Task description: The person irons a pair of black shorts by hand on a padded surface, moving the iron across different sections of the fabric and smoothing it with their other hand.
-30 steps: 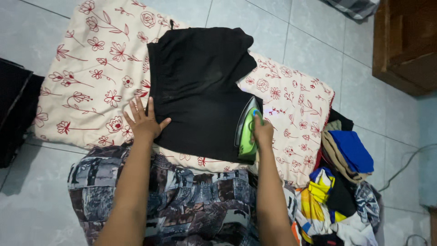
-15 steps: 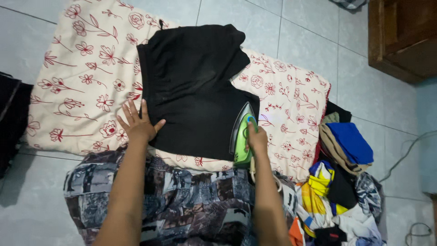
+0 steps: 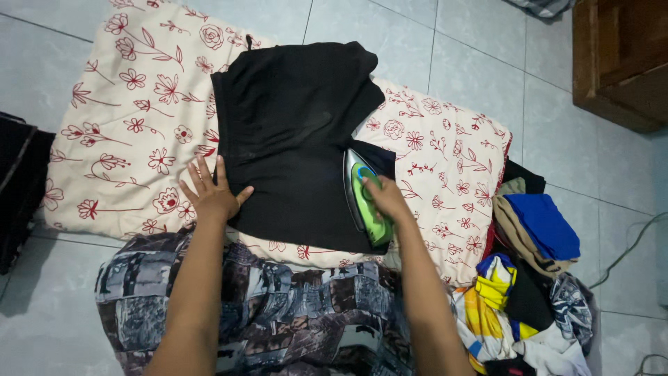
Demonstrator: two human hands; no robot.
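Observation:
A black garment [image 3: 296, 132] lies spread on a cream cloth with red flowers [image 3: 125, 118] on the tiled floor. My left hand [image 3: 211, 193] presses flat on the garment's near left edge, fingers spread. My right hand [image 3: 386, 198] grips the handle of a green and grey clothes iron [image 3: 362, 198], which rests on the garment's right side with its tip pointing away from me.
A pile of mixed clothes [image 3: 529, 278], blue, yellow, black and tan, lies to the right. A patterned grey-brown cloth [image 3: 278, 313] covers my lap. A dark bundle [image 3: 17, 181] sits at the left edge, a wooden cabinet [image 3: 619, 56] at the top right, a cable [image 3: 626, 244] on the floor.
The iron has slid away from me along the garment's right side. My left hand stays pressed on the near left edge.

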